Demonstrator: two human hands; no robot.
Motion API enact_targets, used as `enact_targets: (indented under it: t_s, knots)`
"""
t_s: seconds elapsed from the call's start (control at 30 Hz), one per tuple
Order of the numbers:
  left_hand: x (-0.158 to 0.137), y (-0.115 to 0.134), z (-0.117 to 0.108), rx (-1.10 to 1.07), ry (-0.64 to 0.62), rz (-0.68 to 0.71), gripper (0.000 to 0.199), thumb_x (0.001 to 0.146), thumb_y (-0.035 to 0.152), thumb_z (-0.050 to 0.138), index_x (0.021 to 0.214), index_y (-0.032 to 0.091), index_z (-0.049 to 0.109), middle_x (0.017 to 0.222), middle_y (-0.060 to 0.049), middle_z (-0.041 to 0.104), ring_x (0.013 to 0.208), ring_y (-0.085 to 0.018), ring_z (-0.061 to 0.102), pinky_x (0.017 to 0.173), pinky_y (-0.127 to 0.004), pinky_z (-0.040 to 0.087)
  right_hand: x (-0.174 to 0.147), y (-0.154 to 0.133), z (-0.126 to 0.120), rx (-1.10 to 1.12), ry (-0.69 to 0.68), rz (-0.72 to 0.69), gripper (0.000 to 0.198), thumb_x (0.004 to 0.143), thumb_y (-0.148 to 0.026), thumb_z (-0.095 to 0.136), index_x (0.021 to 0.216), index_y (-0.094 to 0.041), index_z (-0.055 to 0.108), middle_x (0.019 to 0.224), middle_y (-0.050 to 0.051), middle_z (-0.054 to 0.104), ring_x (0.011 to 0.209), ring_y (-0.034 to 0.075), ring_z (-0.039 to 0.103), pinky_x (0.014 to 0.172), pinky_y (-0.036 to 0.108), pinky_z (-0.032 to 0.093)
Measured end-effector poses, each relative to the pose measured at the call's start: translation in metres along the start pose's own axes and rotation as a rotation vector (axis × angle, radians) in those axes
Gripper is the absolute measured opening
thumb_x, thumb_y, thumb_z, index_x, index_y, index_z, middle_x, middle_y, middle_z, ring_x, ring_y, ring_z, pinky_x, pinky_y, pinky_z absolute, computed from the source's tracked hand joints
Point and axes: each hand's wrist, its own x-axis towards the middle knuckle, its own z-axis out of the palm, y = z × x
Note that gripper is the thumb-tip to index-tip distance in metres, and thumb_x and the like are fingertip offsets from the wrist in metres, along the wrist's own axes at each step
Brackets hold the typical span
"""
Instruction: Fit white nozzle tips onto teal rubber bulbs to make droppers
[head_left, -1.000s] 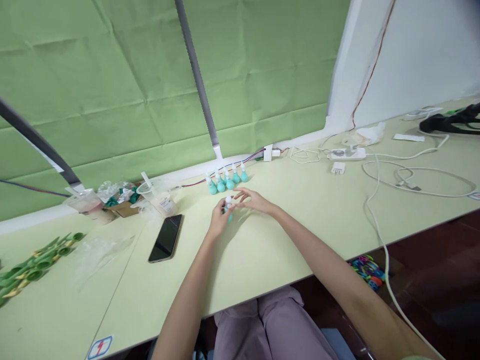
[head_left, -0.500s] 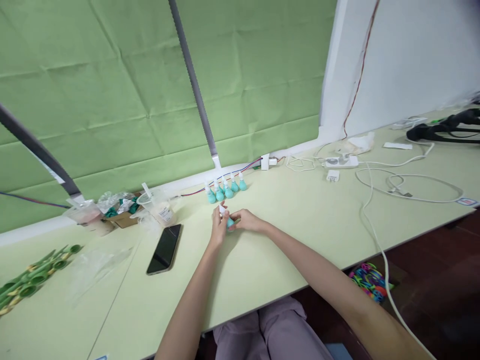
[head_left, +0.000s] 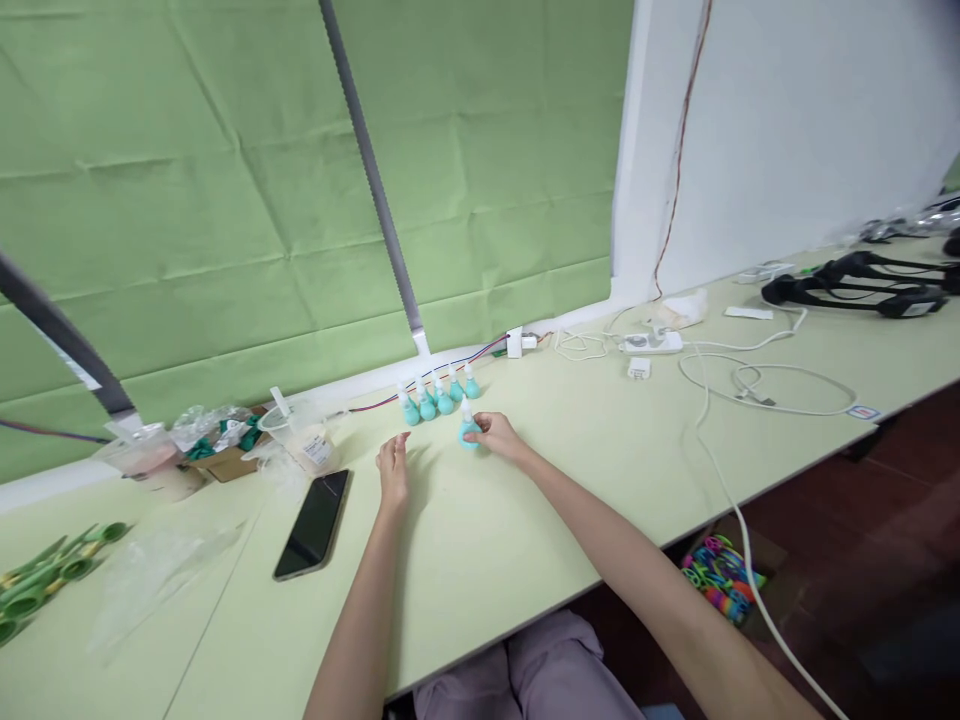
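Observation:
My right hand [head_left: 498,436] grips a small teal squeeze bottle [head_left: 469,432] with a white nozzle by its right side; the bottle is upright, at or just above the table. Apart from it, to the left, my left hand [head_left: 393,468] holds nothing, its fingers loosely extended and the thumb side toward the bottle. Just beyond my hands stands a group of several matching teal bottles [head_left: 426,404], all upright with white nozzles pointing up.
A black phone [head_left: 313,524] lies left of my left hand. Behind it are a plastic cup [head_left: 306,440], a small cardboard box [head_left: 229,462] and another cup [head_left: 161,465]. A power strip [head_left: 652,343] and white cables lie to the right. Green stalks [head_left: 45,580] rest at far left.
My left hand has let go of the bottle and moved left. The bottle, earlier tilted between both hands, is now upright in my right hand alone. The view has turned slightly right.

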Motion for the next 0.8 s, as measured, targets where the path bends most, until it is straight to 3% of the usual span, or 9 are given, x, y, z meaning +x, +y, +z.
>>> enact_targets:
  t_s: [0.3, 0.57, 0.67, 0.8]
  knots:
    - [0.001, 0.0, 0.001, 0.012, -0.046, 0.039, 0.046, 0.087, 0.046, 0.026, 0.097, 0.02, 0.062, 0.102, -0.008, 0.06, 0.105, -0.023, 0.048, 0.098, -0.044, 0.032, 0.004, 0.001, -0.005, 0.024, 0.053, -0.005, 0.039, 0.047, -0.037, 0.076, 0.075, -0.015, 0.06, 0.073, 0.001, 0.062, 0.068, 0.014, 0.058, 0.071, 0.031, 0.048]
    - [0.0, 0.001, 0.002, 0.039, -0.037, 0.04, 0.044, 0.087, 0.045, 0.028, 0.096, 0.019, 0.062, 0.101, -0.009, 0.06, 0.104, -0.022, 0.049, 0.098, -0.043, 0.031, -0.002, 0.006, 0.004, -0.094, -0.046, -0.035, 0.032, 0.055, -0.033, 0.073, 0.078, -0.014, 0.063, 0.076, 0.002, 0.063, 0.071, 0.014, 0.058, 0.074, 0.031, 0.047]
    - [-0.001, -0.001, 0.001, 0.043, -0.038, 0.047, 0.043, 0.087, 0.044, 0.029, 0.095, 0.019, 0.063, 0.101, -0.009, 0.061, 0.103, -0.022, 0.049, 0.098, -0.043, 0.031, 0.001, 0.004, 0.005, -0.181, 0.059, -0.11, 0.035, 0.062, -0.029, 0.069, 0.093, -0.017, 0.062, 0.094, 0.004, 0.063, 0.084, 0.015, 0.057, 0.077, 0.03, 0.045]
    - [0.001, -0.005, 0.001, 0.032, -0.028, 0.044, 0.042, 0.087, 0.043, 0.029, 0.094, 0.019, 0.063, 0.1, -0.008, 0.061, 0.103, -0.022, 0.05, 0.098, -0.043, 0.03, 0.023, 0.003, -0.008, -0.452, 0.332, -0.176, 0.035, 0.063, -0.024, 0.068, 0.098, -0.02, 0.064, 0.103, 0.006, 0.058, 0.092, 0.018, 0.052, 0.084, 0.032, 0.041]
